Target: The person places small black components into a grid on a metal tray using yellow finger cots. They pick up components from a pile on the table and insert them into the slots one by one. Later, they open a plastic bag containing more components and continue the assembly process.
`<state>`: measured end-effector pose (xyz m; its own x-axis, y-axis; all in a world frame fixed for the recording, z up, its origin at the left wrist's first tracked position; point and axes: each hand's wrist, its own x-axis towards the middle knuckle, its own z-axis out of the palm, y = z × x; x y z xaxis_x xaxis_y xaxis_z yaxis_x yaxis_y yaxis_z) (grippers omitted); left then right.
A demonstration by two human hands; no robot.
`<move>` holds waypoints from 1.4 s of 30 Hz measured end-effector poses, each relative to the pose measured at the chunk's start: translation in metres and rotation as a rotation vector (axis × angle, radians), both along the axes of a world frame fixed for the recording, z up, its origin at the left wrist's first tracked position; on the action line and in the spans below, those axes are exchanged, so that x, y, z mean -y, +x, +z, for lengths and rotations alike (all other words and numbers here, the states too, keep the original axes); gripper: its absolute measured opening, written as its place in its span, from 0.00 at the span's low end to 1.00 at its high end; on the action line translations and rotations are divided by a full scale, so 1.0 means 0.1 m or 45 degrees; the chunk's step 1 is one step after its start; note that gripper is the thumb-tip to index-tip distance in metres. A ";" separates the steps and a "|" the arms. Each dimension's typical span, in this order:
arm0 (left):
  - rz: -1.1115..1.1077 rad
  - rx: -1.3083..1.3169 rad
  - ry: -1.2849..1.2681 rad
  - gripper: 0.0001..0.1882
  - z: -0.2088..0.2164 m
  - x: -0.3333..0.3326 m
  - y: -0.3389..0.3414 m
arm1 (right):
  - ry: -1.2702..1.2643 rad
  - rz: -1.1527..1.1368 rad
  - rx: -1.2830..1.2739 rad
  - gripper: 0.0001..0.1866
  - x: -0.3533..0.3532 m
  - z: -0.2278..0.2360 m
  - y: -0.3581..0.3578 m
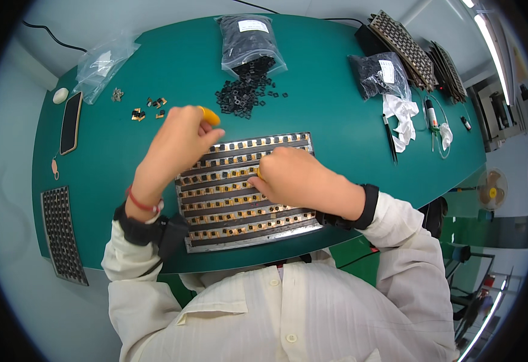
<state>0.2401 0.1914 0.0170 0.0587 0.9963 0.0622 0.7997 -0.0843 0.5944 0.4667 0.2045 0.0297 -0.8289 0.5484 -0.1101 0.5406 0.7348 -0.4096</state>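
Note:
In front of me a metal tray [249, 237] holds several rows of small black square parts with gold-coloured tabs. My right hand [288, 178] is over the tray's middle rows, thumb and index finger pinched together. A yellow finger cot shows on that index finger, and whatever lies in the pinch is hidden. My left hand [182, 136] hovers at the tray's upper left corner. Its index finger wears a yellow finger cot [210, 116] and stands apart from the thumb, with nothing visible between them. Beyond the tray lies a heap of small black square frames [240, 96], spilling from a clear plastic bag [249, 42].
Left of the heap are loose gold-and-black parts [155, 104], small metal pieces [117, 95], a plastic bag [101, 66], a phone [71, 123] and another tray [65, 235]. At right are a filled bag [378, 75], tweezers [390, 139], crumpled tissue [401, 117], a syringe [432, 114] and stacked trays [404, 48].

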 end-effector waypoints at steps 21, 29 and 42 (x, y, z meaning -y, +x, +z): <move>0.116 0.219 0.080 0.11 -0.31 -0.30 0.11 | -0.137 -0.288 -0.124 0.15 -0.97 -0.23 -0.33; 0.072 0.009 -0.008 0.12 -0.25 -0.16 0.07 | -0.064 -0.188 -0.077 0.10 -0.81 -0.10 -0.19; 0.045 0.044 0.099 0.10 -0.31 -0.17 0.16 | -0.096 -0.265 -0.162 0.12 -0.88 -0.13 -0.02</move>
